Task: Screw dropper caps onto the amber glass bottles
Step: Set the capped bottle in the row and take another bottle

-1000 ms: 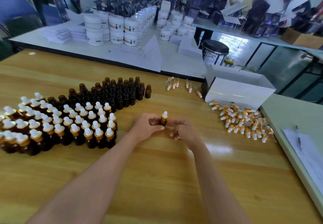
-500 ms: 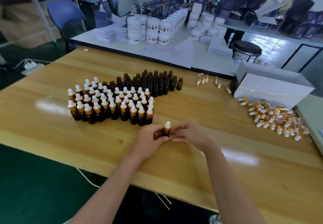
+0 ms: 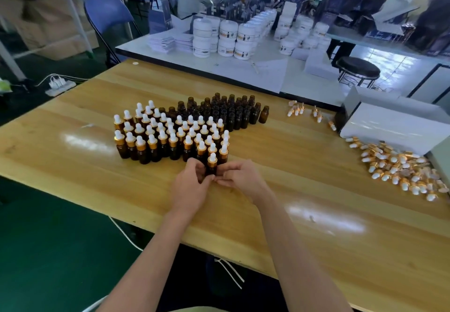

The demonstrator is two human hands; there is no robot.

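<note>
The wooden desk (image 3: 73, 160) has rows of little brown bottles. The left hand (image 3: 192, 186) and the right hand (image 3: 242, 177) each have a closed grip on one capped bottle (image 3: 212, 165). It stands right in front of the other capped bottles (image 3: 170, 136). A pile of loose caps (image 3: 399, 168) lies far off to the right.

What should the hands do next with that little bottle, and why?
Probably set the held bottle down and let go: its dropper cap already sits on it, and the left hand and right hand hold it right at the front edge of the capped bottles.
</note>
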